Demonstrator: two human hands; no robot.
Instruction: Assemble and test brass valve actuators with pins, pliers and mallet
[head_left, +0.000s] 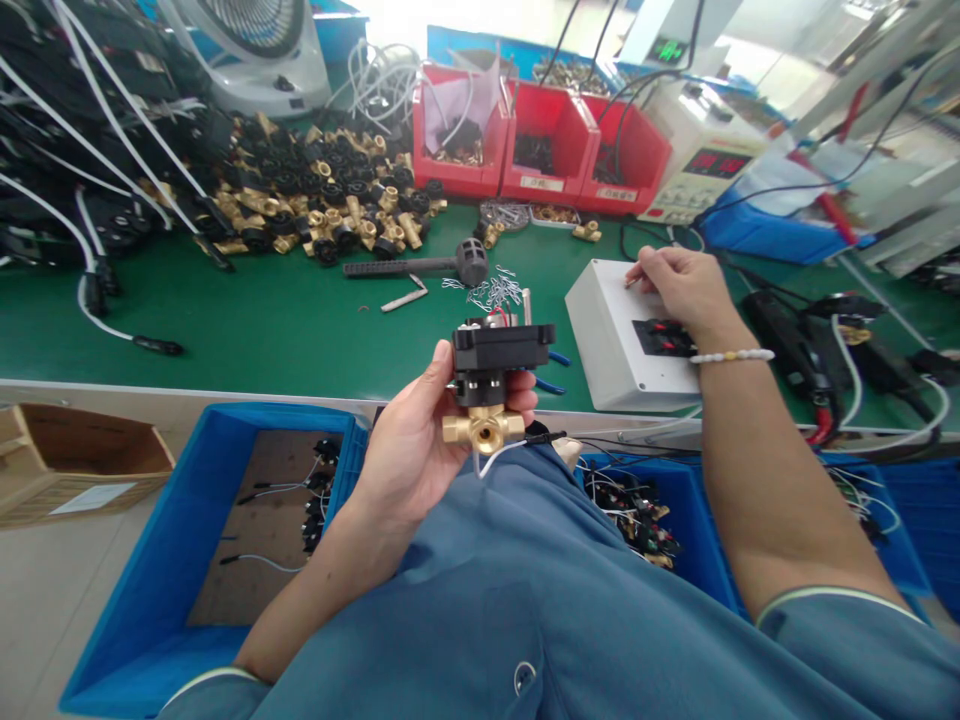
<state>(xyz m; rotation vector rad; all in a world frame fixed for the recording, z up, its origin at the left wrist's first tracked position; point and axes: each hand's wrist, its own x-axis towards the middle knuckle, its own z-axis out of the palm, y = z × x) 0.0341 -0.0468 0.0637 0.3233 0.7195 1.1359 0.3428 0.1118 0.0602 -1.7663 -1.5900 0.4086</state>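
Note:
My left hand (405,445) is wrapped round a motorized valve (501,350). The valve has a black housing on top and a brass body with its port facing me, and a white cable hangs from it. On the bench to the right sits a white control box (607,335) with a black and red terminal panel (664,338). My right hand (679,285) rests over the box's top, fingers pinched near its far left corner. Whatever they pinch there is too small to make out.
Behind lie a grey mallet-like tool (416,267), small metal clips (495,290), and a pile of brass fittings (337,200). Red bins (544,150) and a power supply (701,150) stand at the back. Blue crates (214,520) sit below the bench edge.

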